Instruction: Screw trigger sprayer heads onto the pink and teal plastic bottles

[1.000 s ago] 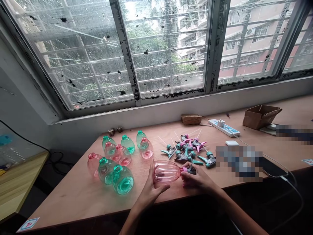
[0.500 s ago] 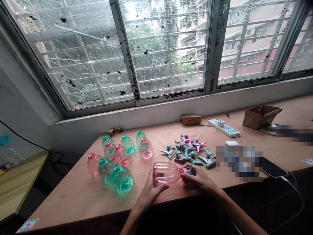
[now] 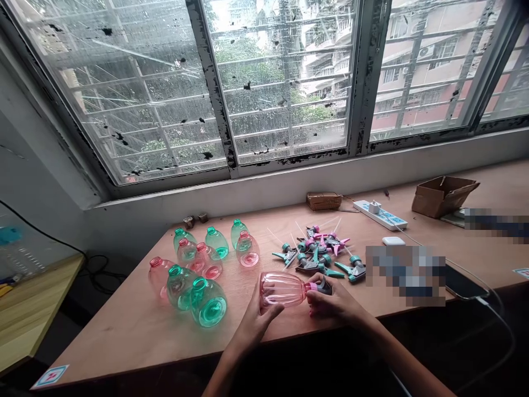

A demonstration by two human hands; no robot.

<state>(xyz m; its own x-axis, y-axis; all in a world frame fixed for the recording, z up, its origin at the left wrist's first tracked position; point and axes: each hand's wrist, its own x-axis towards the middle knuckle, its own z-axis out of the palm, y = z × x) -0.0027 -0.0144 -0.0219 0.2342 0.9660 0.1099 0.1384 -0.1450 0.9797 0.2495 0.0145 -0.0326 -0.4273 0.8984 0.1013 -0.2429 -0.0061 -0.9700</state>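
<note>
A clear pink bottle [image 3: 283, 289] lies on its side near the front of the wooden table [image 3: 136, 331]. My left hand [image 3: 253, 320] is wrapped round its base end. My right hand [image 3: 333, 304] is closed on the pink and grey spray head [image 3: 320, 285] at the bottle's neck. Just behind lies a pile of teal and pink spray heads [image 3: 318, 252] with thin tubes. To the left stand several empty green and pink bottles [image 3: 198, 270].
A white power strip [image 3: 380, 215], a small white box [image 3: 393, 241] and an open cardboard box [image 3: 442, 196] sit at the back right. A phone on a cable [image 3: 465, 282] lies near the front edge. A window runs behind the table. A lower table [image 3: 28, 309] stands at the left.
The bottle and both hands stay in almost the same place; my left thumb has shifted slightly on the bottle's base. The view has tilted a little.
</note>
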